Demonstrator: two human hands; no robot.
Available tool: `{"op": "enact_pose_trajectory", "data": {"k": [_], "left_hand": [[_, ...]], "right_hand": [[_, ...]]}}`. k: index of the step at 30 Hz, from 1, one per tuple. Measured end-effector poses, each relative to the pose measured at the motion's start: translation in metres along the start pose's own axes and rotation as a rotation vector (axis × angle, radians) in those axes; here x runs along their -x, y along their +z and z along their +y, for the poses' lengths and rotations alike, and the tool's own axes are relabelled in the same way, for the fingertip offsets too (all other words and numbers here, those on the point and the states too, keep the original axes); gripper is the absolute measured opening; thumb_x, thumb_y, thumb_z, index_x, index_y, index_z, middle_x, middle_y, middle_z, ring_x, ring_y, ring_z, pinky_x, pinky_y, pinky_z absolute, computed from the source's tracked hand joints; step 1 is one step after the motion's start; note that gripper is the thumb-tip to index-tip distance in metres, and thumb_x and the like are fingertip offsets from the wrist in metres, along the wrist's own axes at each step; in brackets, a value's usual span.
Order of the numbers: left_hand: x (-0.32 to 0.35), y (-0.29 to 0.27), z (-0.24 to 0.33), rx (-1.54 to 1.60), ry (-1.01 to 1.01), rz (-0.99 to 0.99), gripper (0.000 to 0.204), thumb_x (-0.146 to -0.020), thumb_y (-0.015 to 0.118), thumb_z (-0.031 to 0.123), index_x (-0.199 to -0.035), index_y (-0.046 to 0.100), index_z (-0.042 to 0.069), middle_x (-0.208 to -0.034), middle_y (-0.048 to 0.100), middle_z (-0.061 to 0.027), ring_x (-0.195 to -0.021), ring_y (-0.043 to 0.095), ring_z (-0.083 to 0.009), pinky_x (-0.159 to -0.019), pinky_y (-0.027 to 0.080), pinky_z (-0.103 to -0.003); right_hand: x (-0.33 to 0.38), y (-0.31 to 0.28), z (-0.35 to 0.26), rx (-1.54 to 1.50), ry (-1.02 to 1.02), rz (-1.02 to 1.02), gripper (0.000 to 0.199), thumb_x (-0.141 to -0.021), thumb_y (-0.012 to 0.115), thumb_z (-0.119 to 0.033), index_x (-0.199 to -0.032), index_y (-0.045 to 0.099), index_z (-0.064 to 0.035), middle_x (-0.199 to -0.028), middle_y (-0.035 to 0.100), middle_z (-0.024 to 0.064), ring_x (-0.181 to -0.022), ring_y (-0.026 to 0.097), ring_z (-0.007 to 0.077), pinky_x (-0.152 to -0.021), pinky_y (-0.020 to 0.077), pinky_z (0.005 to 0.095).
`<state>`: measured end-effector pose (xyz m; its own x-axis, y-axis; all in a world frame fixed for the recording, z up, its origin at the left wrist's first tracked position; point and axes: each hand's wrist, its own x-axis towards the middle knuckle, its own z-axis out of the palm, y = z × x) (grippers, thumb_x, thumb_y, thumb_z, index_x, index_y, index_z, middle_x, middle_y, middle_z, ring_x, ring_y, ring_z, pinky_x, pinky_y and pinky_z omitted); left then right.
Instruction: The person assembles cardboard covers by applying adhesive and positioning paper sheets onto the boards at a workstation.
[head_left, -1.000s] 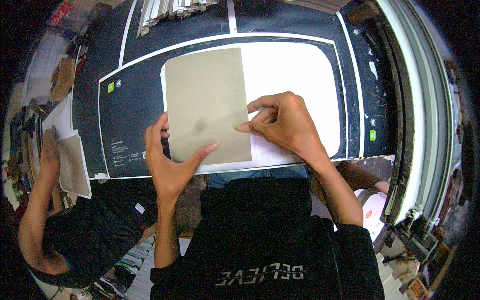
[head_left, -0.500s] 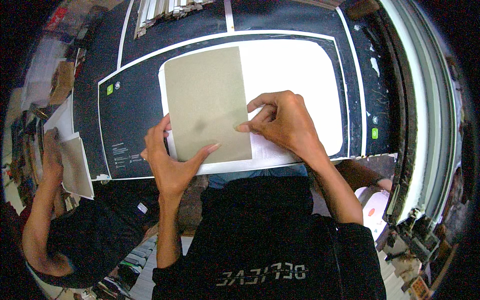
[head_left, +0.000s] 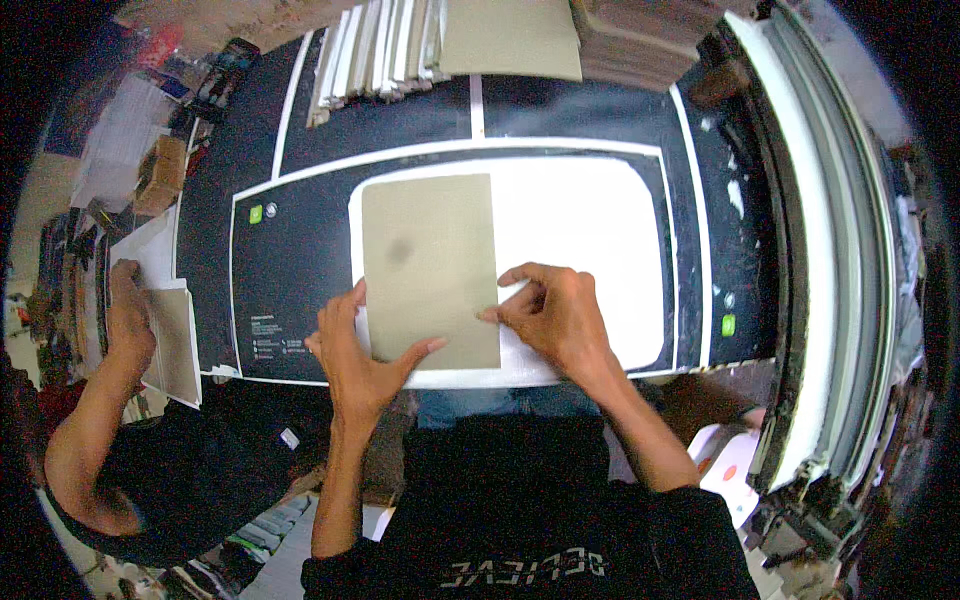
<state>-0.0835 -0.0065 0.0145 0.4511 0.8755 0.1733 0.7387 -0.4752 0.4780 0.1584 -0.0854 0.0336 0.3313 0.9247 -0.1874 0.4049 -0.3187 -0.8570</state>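
Observation:
A grey-green rectangular board (head_left: 428,260) lies flat on a white sheet (head_left: 590,250) spread over a black printed surface (head_left: 290,280). My left hand (head_left: 355,355) rests at the board's lower left corner, thumb pressing on its face. At the board's lower right edge my right hand (head_left: 555,315) presses down, fingertips on the board and the white sheet. Both hands lie flat on the board and grip nothing.
Another person's hand (head_left: 128,315) at the far left rests on a similar board with white paper (head_left: 175,340). A stack of white-edged boards (head_left: 375,45) and a grey board (head_left: 510,38) lie at the back. A machine frame (head_left: 830,300) runs along the right.
The view has shifted so the board sits lower in the picture. Both my hands stay pressed on the board's lower edge. The other person's hand keeps its place on the left.

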Motion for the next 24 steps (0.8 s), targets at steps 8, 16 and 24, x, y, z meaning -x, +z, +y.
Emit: {"op": "enact_pose_trajectory", "data": {"k": [8,16,24], "left_hand": [[-0.001,-0.007,0.006,0.029,-0.038,-0.055,0.107,-0.055,0.097,0.054,-0.137,0.051,0.002,-0.120,0.057,-0.0150,-0.117,0.051,-0.0290,-0.096,0.031,-0.051],[-0.004,-0.009,-0.002,0.060,0.013,-0.097,0.101,-0.057,0.096,0.056,-0.131,0.053,0.002,-0.117,0.057,-0.0167,-0.114,0.050,-0.0278,-0.094,0.030,-0.050],[-0.007,-0.010,-0.004,0.000,0.059,-0.117,0.107,-0.056,0.095,0.059,-0.132,0.049,0.000,-0.118,0.055,-0.0184,-0.113,0.050,-0.0290,-0.094,0.030,-0.050]], "right_hand": [[0.001,0.000,-0.012,-0.003,0.068,-0.022,0.030,-0.078,0.085,-0.006,-0.103,0.073,0.0056,-0.070,0.073,0.0136,-0.061,0.070,0.0144,-0.058,0.0573,0.0284],[0.004,-0.003,-0.012,0.000,0.097,-0.006,0.031,-0.079,0.086,-0.014,-0.102,0.073,0.0029,-0.073,0.073,0.0158,-0.066,0.073,0.0210,-0.062,0.0585,0.0331],[0.007,-0.008,-0.025,0.043,0.128,-0.035,0.029,-0.080,0.083,-0.007,-0.104,0.073,0.0057,-0.079,0.075,0.0188,-0.069,0.074,0.0219,-0.063,0.0622,0.0329]]}}
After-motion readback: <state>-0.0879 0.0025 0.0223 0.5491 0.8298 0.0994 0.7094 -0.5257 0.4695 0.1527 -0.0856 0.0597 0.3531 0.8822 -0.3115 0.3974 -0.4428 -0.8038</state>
